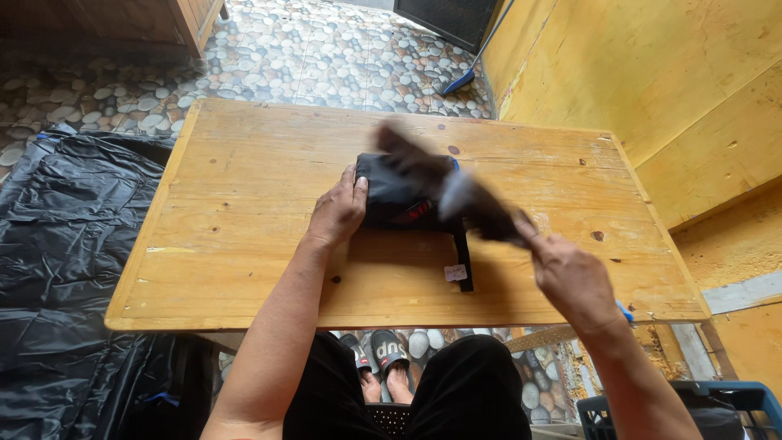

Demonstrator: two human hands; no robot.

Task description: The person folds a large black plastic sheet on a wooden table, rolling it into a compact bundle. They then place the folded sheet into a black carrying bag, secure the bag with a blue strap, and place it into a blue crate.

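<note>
A folded black garment [393, 194] with a bit of red print lies near the middle of the wooden table [244, 244]. My left hand [336, 213] presses flat on its left edge. My right hand [570, 275] grips one end of a dark piece of the cloth [456, 189], which is blurred with motion and stretches up and left over the folded part. A black strap with a small white tag [455, 273] hangs from the garment toward the table's front edge.
Black plastic sheeting [65, 244] covers the floor at the left. A yellow wall [652, 73] runs along the right. A blue broom [460, 77] leans at the far corner. A blue crate [733, 407] sits bottom right. The floor is pebble-patterned.
</note>
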